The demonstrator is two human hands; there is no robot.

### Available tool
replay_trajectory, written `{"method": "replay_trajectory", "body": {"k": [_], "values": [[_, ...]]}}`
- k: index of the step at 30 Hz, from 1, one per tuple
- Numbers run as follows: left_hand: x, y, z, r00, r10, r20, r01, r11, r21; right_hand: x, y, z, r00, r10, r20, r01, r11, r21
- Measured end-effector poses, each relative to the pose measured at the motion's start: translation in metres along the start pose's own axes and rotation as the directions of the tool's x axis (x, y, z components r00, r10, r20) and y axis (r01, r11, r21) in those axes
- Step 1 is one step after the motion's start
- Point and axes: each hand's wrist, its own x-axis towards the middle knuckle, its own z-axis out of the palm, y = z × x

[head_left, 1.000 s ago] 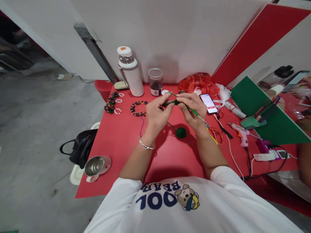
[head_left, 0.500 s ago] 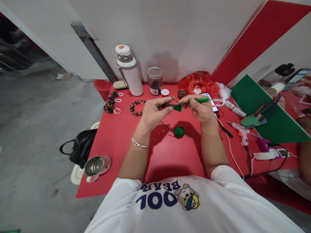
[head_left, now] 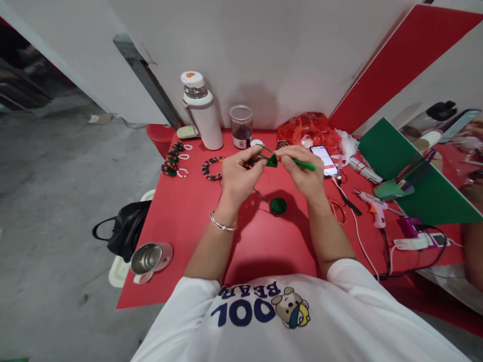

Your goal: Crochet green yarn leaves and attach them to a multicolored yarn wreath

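Above the red table point(head_left: 188, 221), my left hand point(head_left: 239, 176) pinches a small green crocheted piece point(head_left: 271, 161). My right hand point(head_left: 302, 171) is closed on a green-handled crochet hook point(head_left: 304, 164) whose tip meets that piece. A thin green strand runs from the piece down to a green yarn ball point(head_left: 278, 205) lying on the table just below my hands. A silver bangle point(head_left: 222, 224) sits on my left wrist.
At the back stand a white flask point(head_left: 203, 111) and a glass jar point(head_left: 241, 125), with a red plastic bag point(head_left: 307, 128) and a phone point(head_left: 324, 160) to the right. Beaded rings point(head_left: 213, 168) lie left. Scissors point(head_left: 337, 208), a glue gun point(head_left: 373, 203) and cables lie right. A steel cup point(head_left: 147, 259) stands front left.
Both hands stayed together over the table. The crochet hook swung from pointing down-right to up-right, then back to slightly down-right, while the left hand kept its pinch on the green piece.
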Motion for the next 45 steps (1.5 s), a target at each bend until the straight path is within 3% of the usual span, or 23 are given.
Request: {"method": "replay_trajectory", "body": {"k": [3, 6, 10, 13, 16, 33, 45], "values": [[0.0, 0.002, 0.002, 0.995, -0.093, 0.025, 0.096, 0.983, -0.154, -0.006, -0.002, 0.013, 0.97, -0.235, -0.066, 0.213, 0.947, -0.241], [0.003, 0.007, -0.002, 0.957, -0.243, 0.159, 0.279, 0.918, -0.28, -0.009, 0.006, 0.019, 0.943, -0.32, -0.093, 0.287, 0.923, -0.258], [0.005, 0.015, -0.011, 0.926, -0.298, 0.231, 0.355, 0.896, -0.269, -0.005, 0.02, 0.011, 0.988, -0.146, -0.052, 0.15, 0.983, 0.107], [0.005, 0.018, -0.014, 0.916, -0.283, 0.284, 0.344, 0.919, -0.194, 0.0, 0.029, 0.004, 0.997, -0.041, 0.06, 0.016, 0.928, 0.372], [0.004, 0.018, -0.015, 0.907, -0.258, 0.334, 0.317, 0.939, -0.135, 0.003, 0.034, -0.001, 0.995, -0.031, 0.1, -0.02, 0.88, 0.474], [0.004, 0.022, -0.018, 0.891, -0.304, 0.337, 0.352, 0.932, -0.09, 0.005, 0.032, -0.023, 0.968, -0.023, 0.248, -0.1, 0.876, 0.473], [0.005, 0.019, -0.018, 0.915, -0.283, 0.288, 0.317, 0.945, -0.079, 0.01, 0.016, -0.032, 0.95, -0.12, 0.288, 0.03, 0.954, 0.299]]}}
